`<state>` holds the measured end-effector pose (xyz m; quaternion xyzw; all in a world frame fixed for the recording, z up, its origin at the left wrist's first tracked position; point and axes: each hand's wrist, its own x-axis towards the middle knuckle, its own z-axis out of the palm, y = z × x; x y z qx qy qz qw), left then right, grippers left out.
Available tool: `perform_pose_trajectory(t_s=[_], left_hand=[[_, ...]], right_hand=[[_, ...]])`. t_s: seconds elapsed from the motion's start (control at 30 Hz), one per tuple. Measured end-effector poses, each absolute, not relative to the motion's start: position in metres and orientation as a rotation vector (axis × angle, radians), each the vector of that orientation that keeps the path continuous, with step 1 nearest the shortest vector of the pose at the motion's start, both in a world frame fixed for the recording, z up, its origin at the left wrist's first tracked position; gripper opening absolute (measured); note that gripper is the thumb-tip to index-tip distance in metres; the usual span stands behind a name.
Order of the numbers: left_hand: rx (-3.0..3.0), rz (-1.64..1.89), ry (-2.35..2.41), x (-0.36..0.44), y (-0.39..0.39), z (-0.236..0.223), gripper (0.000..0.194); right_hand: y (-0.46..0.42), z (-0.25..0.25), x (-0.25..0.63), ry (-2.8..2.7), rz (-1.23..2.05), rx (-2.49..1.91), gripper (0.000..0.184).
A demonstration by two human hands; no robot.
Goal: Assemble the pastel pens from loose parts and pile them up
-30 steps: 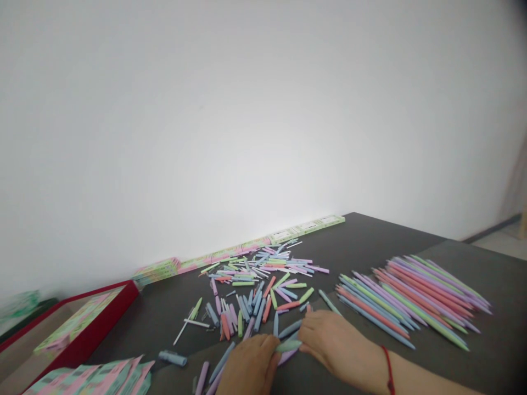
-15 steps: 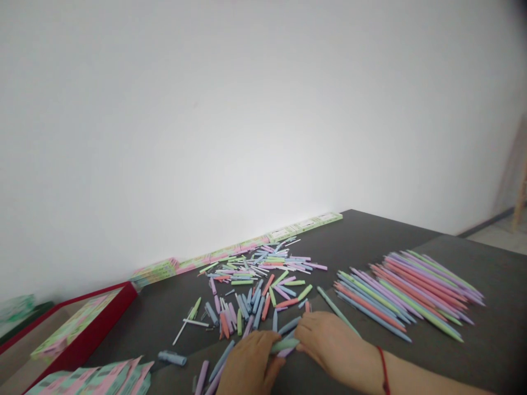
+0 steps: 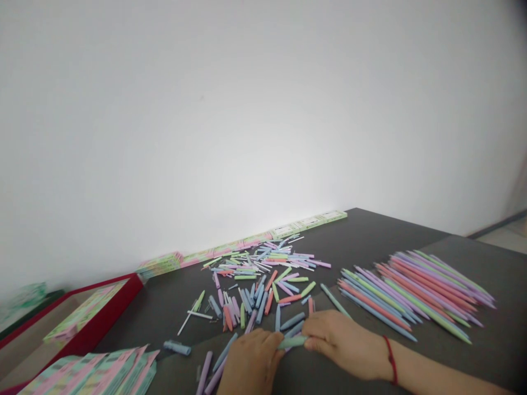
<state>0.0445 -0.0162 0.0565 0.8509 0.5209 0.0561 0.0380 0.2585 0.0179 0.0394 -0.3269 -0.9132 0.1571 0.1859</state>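
Observation:
Between my two hands lies a pale green pen barrel (image 3: 293, 342), pinched at both ends. My left hand (image 3: 250, 361) closes on its left end. My right hand (image 3: 343, 341), with a red cord on the wrist, grips the right end with thumb and fingers. Just beyond the hands are loose blue pen parts (image 3: 293, 321), and a purple piece shows partly under the green one. A longer teal pen (image 3: 335, 300) lies past my right hand. Purple barrels (image 3: 205, 373) rest left of my left hand. The fingertips of my left hand are partly hidden.
Many coloured pen parts (image 3: 259, 299) and thin white refills are scattered mid-table. Rows of full-length pens (image 3: 411, 291) lie at right. A red box (image 3: 119, 307) with a carton inside stands left, near pink-and-green packets (image 3: 94, 376). Flat cartons (image 3: 304, 222) line the wall.
The view has shifted slightly, moving the table things a little to the right. Both hands still hold the green barrel, which shows a bit more between them now.

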Motion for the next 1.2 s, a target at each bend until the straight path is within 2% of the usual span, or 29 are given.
perform_pose_trajectory(t_s=[0.17,0.23,0.37,0.47,0.57,0.67,0.77,0.9,1.03,1.2], left_hand=[[2.703,0.167,1.596,0.043,-0.015,0.059,0.027],[2.676,0.171,1.609,0.042,-0.015,0.064,0.026],[2.554,0.142,1.569,0.044,-0.016,0.072,0.022],[2.423,0.26,1.548,0.041,-0.015,0.075,0.03],[2.186,0.647,1.58,0.025,-0.006,0.079,0.04],[1.91,0.952,1.316,0.005,0.006,0.08,0.035],[1.564,1.032,0.93,-0.002,0.012,0.075,0.031],[1.203,1.056,0.797,0.01,0.006,0.066,0.04],[1.096,1.045,0.749,0.021,0.0,0.062,0.028],[1.08,1.112,0.748,0.022,0.001,0.059,0.024]], right_hand=[[0.017,0.043,0.258,-2.487,0.807,-1.001,0.025],[0.014,0.047,0.255,-2.502,0.714,-1.076,0.025],[0.005,0.05,0.245,-2.556,0.27,-1.085,0.016],[0.001,0.048,0.238,-2.617,0.224,-1.065,0.013],[0.003,0.048,0.24,-2.513,0.47,-1.143,0.02],[0.009,0.046,0.244,-2.28,1.073,-0.986,0.028],[0.012,0.045,0.244,-1.985,1.591,-0.73,0.031],[0.006,0.046,0.239,-1.612,2.001,-0.51,0.037],[0.001,0.046,0.238,-1.523,2.067,-0.474,0.037],[0.001,0.044,0.241,-1.977,1.698,-0.556,0.049]])
